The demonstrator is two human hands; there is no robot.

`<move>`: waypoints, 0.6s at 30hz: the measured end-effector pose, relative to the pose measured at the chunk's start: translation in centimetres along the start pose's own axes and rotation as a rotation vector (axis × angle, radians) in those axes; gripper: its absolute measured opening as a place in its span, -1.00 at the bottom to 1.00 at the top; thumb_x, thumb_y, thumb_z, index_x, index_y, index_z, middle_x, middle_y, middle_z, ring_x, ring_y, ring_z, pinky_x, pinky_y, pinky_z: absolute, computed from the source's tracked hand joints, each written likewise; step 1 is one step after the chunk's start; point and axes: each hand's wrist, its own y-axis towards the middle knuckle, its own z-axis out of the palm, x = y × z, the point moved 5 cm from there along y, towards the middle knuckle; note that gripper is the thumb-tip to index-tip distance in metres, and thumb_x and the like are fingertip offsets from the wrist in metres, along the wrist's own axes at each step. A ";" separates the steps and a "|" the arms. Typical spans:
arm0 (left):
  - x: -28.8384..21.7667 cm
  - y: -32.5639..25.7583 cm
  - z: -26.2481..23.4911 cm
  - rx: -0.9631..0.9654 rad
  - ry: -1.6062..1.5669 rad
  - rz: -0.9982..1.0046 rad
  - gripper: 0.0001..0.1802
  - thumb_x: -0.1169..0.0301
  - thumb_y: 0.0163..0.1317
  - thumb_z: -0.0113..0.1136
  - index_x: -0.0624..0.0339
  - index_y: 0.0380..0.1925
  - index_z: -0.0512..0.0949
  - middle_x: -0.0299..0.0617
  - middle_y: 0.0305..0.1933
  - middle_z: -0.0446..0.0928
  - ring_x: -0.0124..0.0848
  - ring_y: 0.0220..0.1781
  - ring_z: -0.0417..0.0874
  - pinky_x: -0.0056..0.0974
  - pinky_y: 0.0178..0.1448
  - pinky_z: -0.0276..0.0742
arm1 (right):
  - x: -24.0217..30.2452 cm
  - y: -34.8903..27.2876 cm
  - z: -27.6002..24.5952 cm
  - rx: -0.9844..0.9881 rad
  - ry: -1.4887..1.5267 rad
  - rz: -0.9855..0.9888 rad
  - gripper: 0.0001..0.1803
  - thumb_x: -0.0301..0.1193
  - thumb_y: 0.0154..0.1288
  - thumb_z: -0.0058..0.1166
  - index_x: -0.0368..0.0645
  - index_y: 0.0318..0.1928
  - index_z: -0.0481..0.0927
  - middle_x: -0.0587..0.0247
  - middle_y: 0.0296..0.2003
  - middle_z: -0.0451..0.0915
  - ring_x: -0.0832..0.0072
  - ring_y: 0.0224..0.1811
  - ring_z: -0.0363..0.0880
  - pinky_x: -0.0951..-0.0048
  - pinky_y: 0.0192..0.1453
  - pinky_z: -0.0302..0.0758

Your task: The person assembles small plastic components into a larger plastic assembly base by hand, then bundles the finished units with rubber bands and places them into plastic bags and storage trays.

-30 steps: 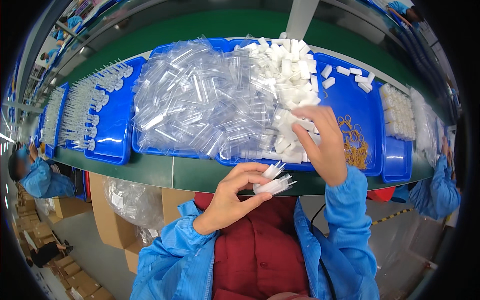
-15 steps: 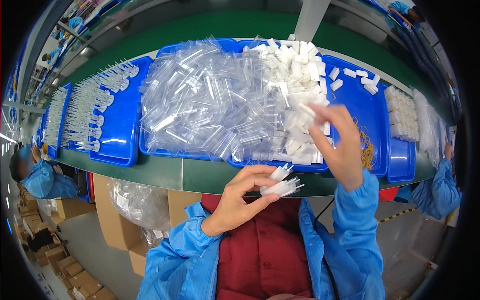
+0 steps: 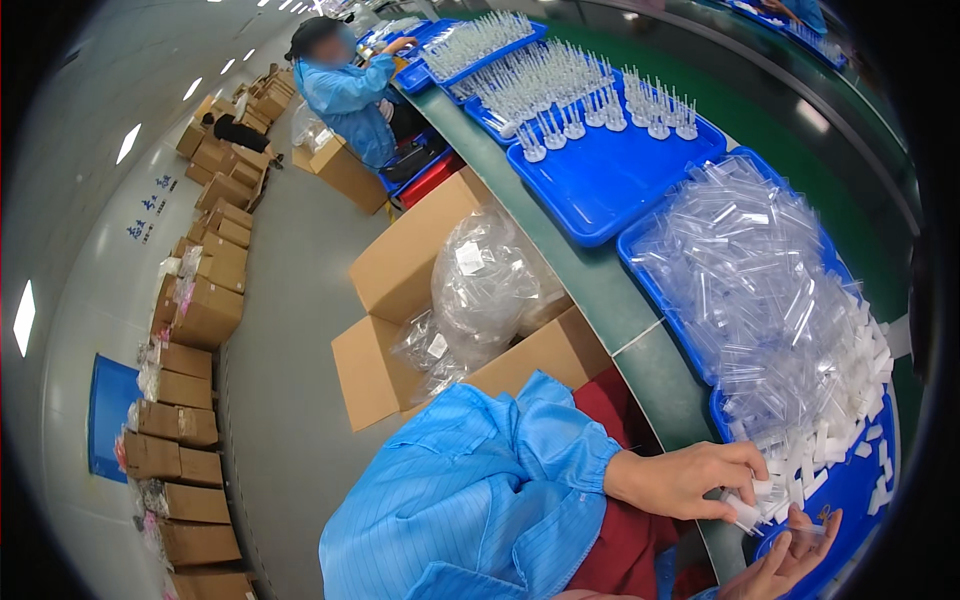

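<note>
The left hand [image 3: 690, 480] reaches in from the blue sleeve [image 3: 480, 490], its fingers curled and pinched round a small bunch of clear plastic tubes [image 3: 745, 512] with white ends, held just over the near edge of the table so they stay together as a bundle. The right hand [image 3: 790, 565] sits at the lower edge of the view, palm up and fingers loosely spread, a thin clear tube [image 3: 805, 530] resting across its fingertips; whether it grips that piece or merely supports it I cannot tell. The two hands are close, almost touching, which suits passing or fitting small parts between them.

Just beyond the hands lies a blue tray [image 3: 850, 490] heaped with loose clear tubes [image 3: 760, 270], and a drift of small white caps [image 3: 830, 450] gathers at its near right end, within easy reach of both hands. Farther along the green table [image 3: 590, 290], to the far left of that tray, a second blue tray [image 3: 610, 180] carries finished pieces standing upright in rows [image 3: 600, 100], kept vertical so they do not roll.

Below the table edge, open cardboard boxes [image 3: 400, 270] hold a bulging clear plastic bag [image 3: 490, 280]. At the far end another person [image 3: 345, 85] in a blue coat bends over more trays, and stacked cartons [image 3: 190, 400] line the floor on the left.
</note>
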 end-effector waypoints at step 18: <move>0.4 1.2 -0.6 -0.013 -0.083 -0.092 -0.79 0.53 0.16 0.34 0.29 -0.18 0.60 -0.02 0.16 0.44 -0.14 0.22 0.52 -0.16 0.24 0.46 | -5.1 -1.6 -1.0 -0.016 0.076 0.140 -0.67 -0.47 0.38 0.04 -0.29 0.10 0.38 0.08 -0.05 0.52 0.34 0.06 0.48 0.30 0.29 0.36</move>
